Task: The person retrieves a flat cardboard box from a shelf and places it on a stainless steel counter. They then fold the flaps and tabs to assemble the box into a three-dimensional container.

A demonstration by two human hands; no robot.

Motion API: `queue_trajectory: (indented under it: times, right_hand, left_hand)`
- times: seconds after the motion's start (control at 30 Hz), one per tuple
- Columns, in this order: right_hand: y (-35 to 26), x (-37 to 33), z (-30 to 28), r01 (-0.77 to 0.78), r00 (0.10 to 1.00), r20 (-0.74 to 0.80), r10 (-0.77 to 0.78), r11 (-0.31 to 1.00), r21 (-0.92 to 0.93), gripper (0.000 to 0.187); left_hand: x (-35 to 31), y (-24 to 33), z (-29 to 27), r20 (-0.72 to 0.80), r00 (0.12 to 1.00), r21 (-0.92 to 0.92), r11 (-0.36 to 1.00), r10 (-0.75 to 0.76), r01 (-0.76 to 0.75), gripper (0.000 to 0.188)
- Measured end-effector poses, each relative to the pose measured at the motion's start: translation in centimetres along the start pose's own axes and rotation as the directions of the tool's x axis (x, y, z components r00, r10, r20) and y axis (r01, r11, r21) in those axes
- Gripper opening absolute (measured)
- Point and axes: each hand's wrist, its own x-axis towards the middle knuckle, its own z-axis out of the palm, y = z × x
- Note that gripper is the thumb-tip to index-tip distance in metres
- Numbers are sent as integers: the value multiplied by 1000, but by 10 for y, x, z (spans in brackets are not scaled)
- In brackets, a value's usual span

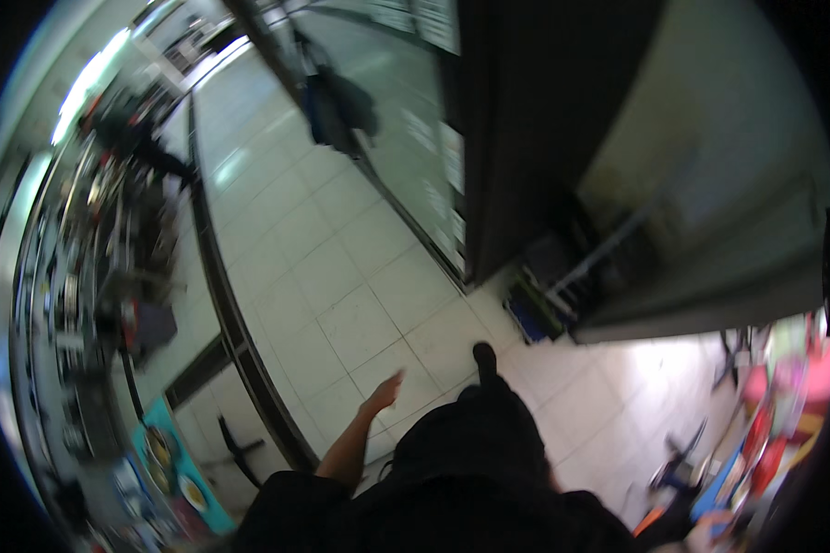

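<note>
Left hand: one in view (385, 391), bare forearm reaching out from the lower edge over the floor; fingers loosely spread, holding nothing, touching nothing.
Right hand: a blurred bit of skin at the lower right edge (707, 530) may be it; I cannot tell whether it is spread or closed, or whether it holds anything.
Floor: pale square tiles (341, 276) with dark joints, right under the left hand; the nearest thing to that hand.
Shoe: one dark shoe tip (484, 355) on the tiles, just right of the left hand, apart from it.
Clothing: dark garment (461, 479) filling the lower middle.
Floor strip: one dark band (226, 304) curving across the tiles left of the hand.
Glass front: one long pane (387, 129) running up the right of the tiled way, with pale sheets stuck on it.
Pillar: one dark upright (516, 138) beside the glass.
Crate: one blue crate (530, 313) on the floor at the pillar's foot; contents too dark to tell.
Shelves, left: racks (74, 304) crowded with small goods, too blurred to count.
Board: one teal board (171, 461) with food pictures, low left.
Goods, right: red, pink and green packs (784, 396) at the right edge, too blurred to count.
Other person: one dark figure (337, 101) far up the tiled way.
</note>
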Motion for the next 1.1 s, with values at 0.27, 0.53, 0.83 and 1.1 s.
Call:
queue_trajectory:
  times: [0.27,0.53,0.83,1.1]
  right_hand:
    - [-241,82,-99,-29,967,249,55,994,-107,36]
    - [-568,82,-5,419,870,411,-273,847,-327,41]
    - [-859,40,218,774,626,504,-596,395,-495,42]
    - [-940,25,312,567,822,452,-347,424,-706,35]
  left_hand:
    - [-153,44,-24,520,-48,-662,-438,-853,608,115]
    - [-49,21,81,320,319,-899,-180,-892,400,73]
    - [-115,-126,-39,286,45,-808,-215,-957,548,65]
    - [-140,-206,-231,-10,-210,-999,-1,-978,51,43]
